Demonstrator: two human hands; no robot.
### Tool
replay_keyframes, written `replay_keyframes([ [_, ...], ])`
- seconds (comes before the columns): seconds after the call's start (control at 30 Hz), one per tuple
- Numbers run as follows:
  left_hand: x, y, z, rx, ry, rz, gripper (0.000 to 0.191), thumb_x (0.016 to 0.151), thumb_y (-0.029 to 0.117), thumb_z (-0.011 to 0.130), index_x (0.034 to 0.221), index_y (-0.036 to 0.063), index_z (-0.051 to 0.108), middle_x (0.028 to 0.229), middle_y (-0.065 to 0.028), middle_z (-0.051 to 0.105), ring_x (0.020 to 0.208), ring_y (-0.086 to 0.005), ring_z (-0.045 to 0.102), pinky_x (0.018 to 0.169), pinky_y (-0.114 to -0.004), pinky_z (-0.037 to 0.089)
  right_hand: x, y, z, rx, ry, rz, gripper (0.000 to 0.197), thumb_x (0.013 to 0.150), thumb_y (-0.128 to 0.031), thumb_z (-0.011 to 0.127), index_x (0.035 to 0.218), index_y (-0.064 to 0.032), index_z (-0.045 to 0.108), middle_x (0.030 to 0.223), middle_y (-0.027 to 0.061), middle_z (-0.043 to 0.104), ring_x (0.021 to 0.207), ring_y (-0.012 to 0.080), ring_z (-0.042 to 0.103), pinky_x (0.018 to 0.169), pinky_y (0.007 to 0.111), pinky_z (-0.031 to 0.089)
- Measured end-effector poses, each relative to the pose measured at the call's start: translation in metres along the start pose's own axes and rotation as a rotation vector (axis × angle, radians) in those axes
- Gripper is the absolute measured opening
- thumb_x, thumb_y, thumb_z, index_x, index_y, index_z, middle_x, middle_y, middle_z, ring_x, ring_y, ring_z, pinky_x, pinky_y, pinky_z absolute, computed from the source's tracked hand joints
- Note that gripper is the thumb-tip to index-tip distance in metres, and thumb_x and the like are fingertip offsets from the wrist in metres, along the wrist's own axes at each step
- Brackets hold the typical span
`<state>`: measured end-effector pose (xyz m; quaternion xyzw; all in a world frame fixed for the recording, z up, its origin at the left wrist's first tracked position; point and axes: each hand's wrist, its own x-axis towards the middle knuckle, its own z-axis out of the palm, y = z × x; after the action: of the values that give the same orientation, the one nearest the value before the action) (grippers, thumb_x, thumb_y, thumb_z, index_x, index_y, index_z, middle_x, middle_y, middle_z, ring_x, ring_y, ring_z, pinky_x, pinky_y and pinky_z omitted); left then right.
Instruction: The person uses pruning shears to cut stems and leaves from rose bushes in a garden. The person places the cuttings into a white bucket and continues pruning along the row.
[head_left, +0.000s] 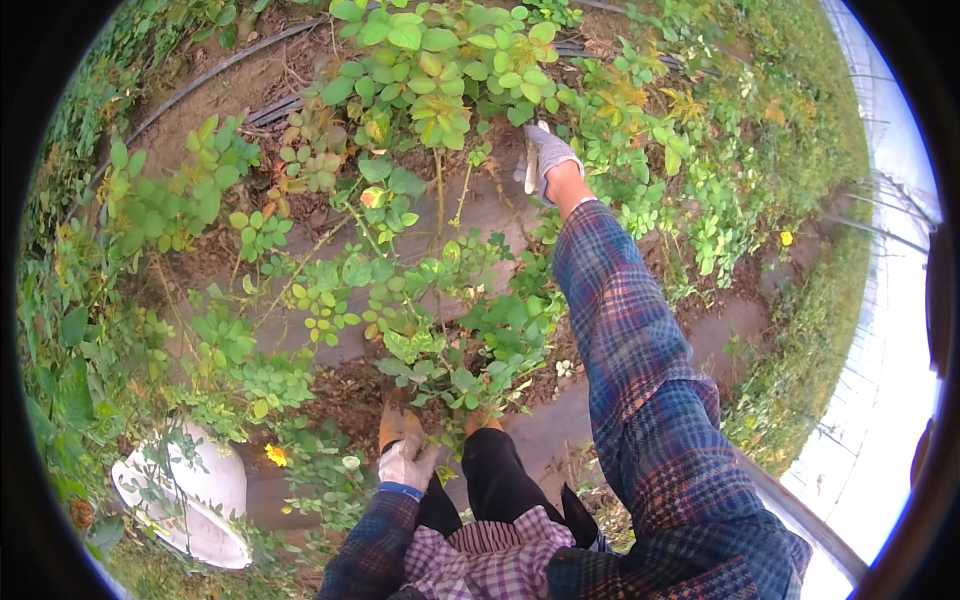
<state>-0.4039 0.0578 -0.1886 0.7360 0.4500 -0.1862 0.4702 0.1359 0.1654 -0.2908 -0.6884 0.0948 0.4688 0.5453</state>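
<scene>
My right hand, in a grey knit glove, reaches far forward into the leaves of a rose bush. It grips a hand tool with pale handles, which looks like pruning shears; leaves and the glove hide most of its working end. My left hand, in a whitish glove, is low and close to my body, beside my leg and an orange-brown boot. Its fingers are bent, and whether they hold anything is not visible. Thorny stems and a yellow-pink rosebud stand between the hands.
A white plastic container lies tilted among foliage at lower left. Dark hoses cross the soil behind the bushes. Dark ground sheeting shows between stems. A yellow flower grows near my left hand. Greenhouse film rises at right.
</scene>
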Motion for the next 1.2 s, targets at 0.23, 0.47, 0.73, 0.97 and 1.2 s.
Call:
replay_keyframes([
  [0.23,0.026,0.004,0.004,-0.098,-0.023,-0.069,0.032,0.082,0.032,0.069,0.096,0.0028,0.066,0.089,-0.0184,0.069,0.087,-0.0340,0.068,0.076,-0.040,0.052,0.016,0.024,0.033,-0.759,0.610,-0.463,0.034,0.088,-0.042,0.064,0.099,-0.0104,0.062,0.073,0.0107,0.059,0.069,0.0287,0.061,0.061,0.043,0.053],
  [0.47,0.032,0.020,-0.005,-0.107,-0.077,-0.069,0.030,0.083,0.033,0.067,0.097,0.0064,0.068,0.092,-0.0186,0.069,0.090,-0.0346,0.066,0.079,-0.042,0.051,-0.012,-0.009,-0.012,0.293,-0.070,0.035,0.022,0.092,-0.033,0.064,0.092,-0.0114,0.062,0.071,0.0045,0.061,0.050,0.0176,0.056,0.042,0.034,0.046],
  [0.73,0.030,0.012,-0.005,0.014,-0.127,-0.030,0.029,0.082,0.031,0.069,0.087,0.0029,0.066,0.079,-0.0185,0.066,0.079,-0.0372,0.065,0.071,-0.044,0.051,-0.076,0.043,0.019,0.278,0.005,0.126,0.040,0.089,-0.036,0.067,0.117,-0.0099,0.055,0.098,0.0131,0.060,0.083,0.0288,0.062,0.068,0.049,0.056],
  [0.97,0.027,-0.001,0.006,0.152,0.024,0.122,0.028,0.080,0.031,0.071,0.079,0.0034,0.065,0.068,-0.0172,0.063,0.066,-0.0364,0.064,0.060,-0.046,0.051,-0.020,0.019,0.013,0.703,-0.100,0.163,0.032,0.094,-0.033,0.062,0.109,-0.0052,0.059,0.110,0.0197,0.057,0.105,0.0425,0.055,0.089,0.061,0.049],
  [1.2,0.025,-0.015,0.011,0.150,0.039,0.015,0.029,0.083,0.032,0.066,0.090,0.0041,0.064,0.071,-0.0194,0.065,0.071,-0.0384,0.066,0.065,-0.047,0.052,-0.030,0.045,0.030,-0.021,-0.004,0.106,0.022,0.090,-0.026,0.068,0.101,-0.0096,0.060,0.079,0.0054,0.060,0.053,0.0151,0.055,0.041,0.028,0.044],
])
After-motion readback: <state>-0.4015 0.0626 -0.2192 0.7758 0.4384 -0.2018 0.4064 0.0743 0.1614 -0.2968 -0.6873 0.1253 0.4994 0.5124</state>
